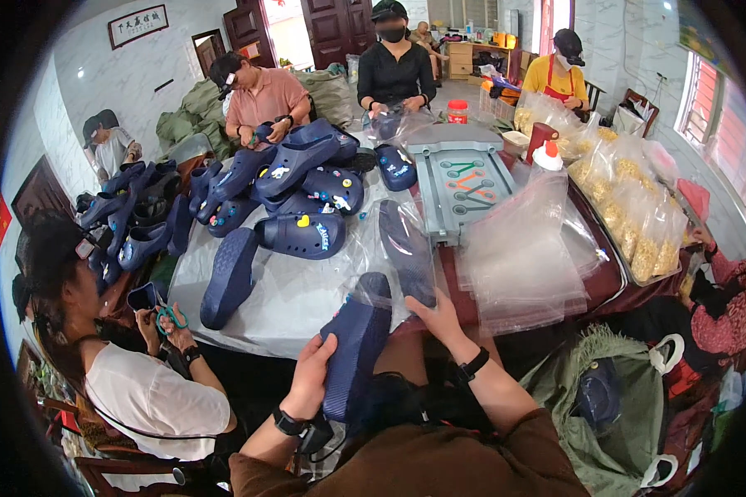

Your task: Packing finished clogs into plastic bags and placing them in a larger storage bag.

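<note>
Your left hand (311, 377) grips a navy clog (352, 348), sole up. Your right hand (441, 319) pinches the clear bag (394, 248) over its toe.

The navy clog (352, 344) looks like matt foam rubber with a ribbed sole. Beside it, the clear bags (526, 248) are thin glossy plastic film. Behind them, the grey tray (439, 195) is smooth moulded plastic.

Piled clogs (302, 178) block the left; bare tabletop (294, 302) ahead lies open.
</note>
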A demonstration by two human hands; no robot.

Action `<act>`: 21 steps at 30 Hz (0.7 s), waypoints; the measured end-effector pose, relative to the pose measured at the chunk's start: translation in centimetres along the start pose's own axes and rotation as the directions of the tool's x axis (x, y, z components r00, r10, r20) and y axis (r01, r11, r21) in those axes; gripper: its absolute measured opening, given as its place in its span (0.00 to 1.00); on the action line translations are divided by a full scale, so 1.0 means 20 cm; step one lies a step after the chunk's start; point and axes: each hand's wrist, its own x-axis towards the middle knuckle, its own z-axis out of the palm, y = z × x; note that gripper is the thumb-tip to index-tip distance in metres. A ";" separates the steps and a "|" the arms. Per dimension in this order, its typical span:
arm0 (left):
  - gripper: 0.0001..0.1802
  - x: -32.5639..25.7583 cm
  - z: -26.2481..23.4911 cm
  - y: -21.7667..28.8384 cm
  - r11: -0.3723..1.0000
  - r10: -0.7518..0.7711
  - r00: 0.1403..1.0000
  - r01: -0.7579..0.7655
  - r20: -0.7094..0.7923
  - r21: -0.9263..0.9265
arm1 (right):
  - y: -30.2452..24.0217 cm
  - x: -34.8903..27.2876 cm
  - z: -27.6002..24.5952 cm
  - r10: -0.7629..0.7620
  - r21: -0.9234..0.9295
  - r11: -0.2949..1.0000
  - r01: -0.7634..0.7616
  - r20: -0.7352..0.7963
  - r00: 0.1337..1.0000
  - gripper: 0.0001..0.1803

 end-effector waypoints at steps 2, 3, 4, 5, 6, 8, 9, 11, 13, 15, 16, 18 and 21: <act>0.20 0.01 0.07 -0.02 0.996 0.051 0.999 -0.050 0.014 -0.074 | 0.03 0.00 -0.01 -0.017 0.009 1.000 0.017 -0.017 1.000 0.35; 0.20 0.01 0.10 -0.02 0.996 0.053 0.999 -0.052 0.012 -0.076 | 0.03 -0.01 0.00 -0.005 0.058 0.998 0.005 -0.004 1.000 0.34; 0.20 0.01 0.13 -0.02 0.991 0.068 0.997 -0.065 0.021 -0.120 | 0.03 -0.01 0.00 0.006 0.106 0.994 -0.007 0.010 1.000 0.32; 0.21 0.02 0.16 -0.02 0.983 0.084 0.996 -0.078 0.030 -0.164 | 0.03 -0.01 0.00 0.005 0.105 0.994 -0.006 0.011 1.000 0.32; 0.20 0.04 0.18 -0.03 0.972 0.114 0.992 -0.101 0.048 -0.210 | 0.03 -0.02 0.00 0.006 0.151 0.989 -0.011 0.032 0.999 0.31; 0.19 0.08 0.24 -0.04 0.966 0.145 0.988 -0.130 0.050 -0.222 | 0.01 -0.03 0.00 0.006 0.194 0.981 -0.016 0.054 0.999 0.30; 0.19 0.11 0.28 -0.05 0.961 0.171 0.984 -0.153 0.059 -0.233 | 0.03 -0.03 -0.02 0.038 0.237 0.970 -0.054 0.072 0.997 0.29; 0.18 0.21 0.32 -0.10 0.944 0.210 0.977 -0.189 0.049 -0.270 | 0.04 -0.04 -0.04 0.063 0.277 0.957 -0.087 0.095 0.993 0.28; 0.14 0.34 0.32 -0.19 0.934 0.243 0.970 -0.237 -0.011 -0.268 | 0.05 -0.06 -0.06 0.148 0.323 0.923 -0.208 0.202 0.968 0.31; 0.11 0.44 0.28 -0.28 0.946 0.211 0.975 -0.222 -0.069 -0.234 | 0.04 -0.12 -0.06 0.048 0.305 0.947 -0.098 0.166 0.985 0.35; 0.13 0.46 0.29 -0.30 0.961 0.194 0.977 -0.208 -0.094 -0.184 | 0.02 -0.14 -0.07 -0.046 0.284 0.959 0.007 0.131 0.990 0.40; 0.13 0.47 0.34 -0.31 0.957 0.210 0.971 -0.228 -0.113 -0.180 | -0.07 -0.20 -0.13 -0.120 0.234 0.969 0.077 0.176 0.977 0.44; 0.13 0.52 0.27 -0.34 0.954 0.247 0.964 -0.259 -0.095 -0.152 | -0.39 -0.32 -0.22 -0.277 -0.003 0.957 0.291 0.300 0.913 0.53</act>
